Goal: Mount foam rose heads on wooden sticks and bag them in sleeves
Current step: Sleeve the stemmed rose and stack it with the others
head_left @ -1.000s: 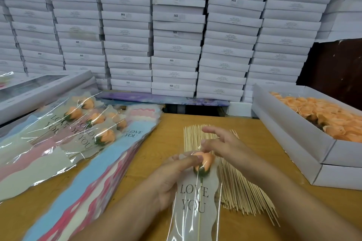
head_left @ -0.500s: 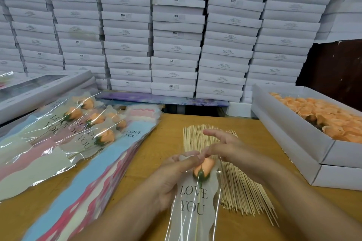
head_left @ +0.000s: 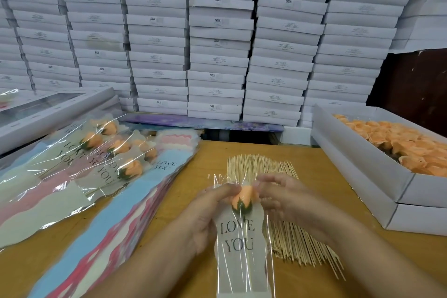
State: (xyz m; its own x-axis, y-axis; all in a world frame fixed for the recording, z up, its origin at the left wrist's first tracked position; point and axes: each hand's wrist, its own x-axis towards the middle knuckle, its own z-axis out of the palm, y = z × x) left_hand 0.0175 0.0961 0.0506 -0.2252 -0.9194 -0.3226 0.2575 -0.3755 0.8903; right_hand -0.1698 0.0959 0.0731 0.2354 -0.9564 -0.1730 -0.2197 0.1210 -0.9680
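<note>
Holding: left hand (head_left: pixel 205 215) and right hand (head_left: pixel 285 198) pinched the sleeve (head_left: pixel 242 249) with its rose (head_left: pixel 242 197) over the sticks (head_left: pixel 290 237).
Surface: wooden table (head_left: pixel 326 176) — bare between sticks and rose box (head_left: pixel 358 172).
Left edge: bagged roses (head_left: pixel 108 159), spare sleeves (head_left: pixel 108 220).
Room: stacked white boxes (head_left: pixel 217 43) behind.

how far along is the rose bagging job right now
Done: several bagged roses lie in sleeves on the left. In hand: the left hand and right hand hold a LOVE YOU sleeve with an orange rose head inside. Left: a box of loose rose heads, a pile of wooden sticks and a stack of empty sleeves.
</note>
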